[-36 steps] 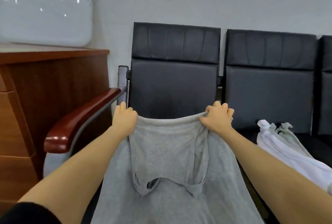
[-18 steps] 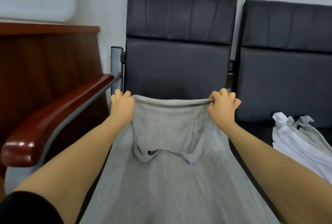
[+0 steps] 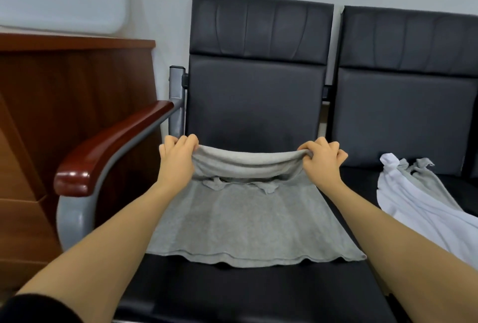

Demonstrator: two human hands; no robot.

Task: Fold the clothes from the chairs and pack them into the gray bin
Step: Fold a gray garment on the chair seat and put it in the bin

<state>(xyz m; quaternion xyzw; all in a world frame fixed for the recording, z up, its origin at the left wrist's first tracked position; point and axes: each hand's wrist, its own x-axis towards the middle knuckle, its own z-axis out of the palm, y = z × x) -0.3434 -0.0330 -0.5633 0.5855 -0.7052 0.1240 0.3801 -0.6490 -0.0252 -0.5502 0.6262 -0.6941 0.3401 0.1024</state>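
On the black chair seat (image 3: 232,294) lies the gray top (image 3: 248,221), spread flat for folding; left hand (image 3: 176,159) and right hand (image 3: 322,162) each grip a corner of its far edge, lifted clear. No bin shows.

Gray garment (image 3: 248,221) now flat on the seat (image 3: 232,294), hem visible.
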